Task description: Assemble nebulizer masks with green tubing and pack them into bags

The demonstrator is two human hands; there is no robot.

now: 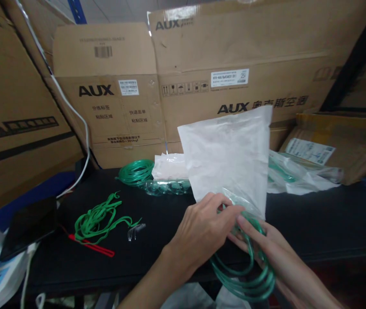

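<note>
My left hand (202, 227) pinches the lower edge of a white and clear plastic bag (231, 159) that stands upright above the black table (157, 214). My right hand (266, 246) is curled around a coil of green tubing (250, 274), which hangs below the bag's mouth over the table's front edge. Both hands meet at the bag's bottom opening, where a bit of the tubing sits inside the clear part.
A loose green elastic strap with a clear piece (101, 219) and a red strip (92, 245) lie at the left. More green tubing (136, 171) and packed bags (292, 174) lie at the back. A black phone (28, 225) rests far left. AUX cardboard boxes (202, 73) wall the back.
</note>
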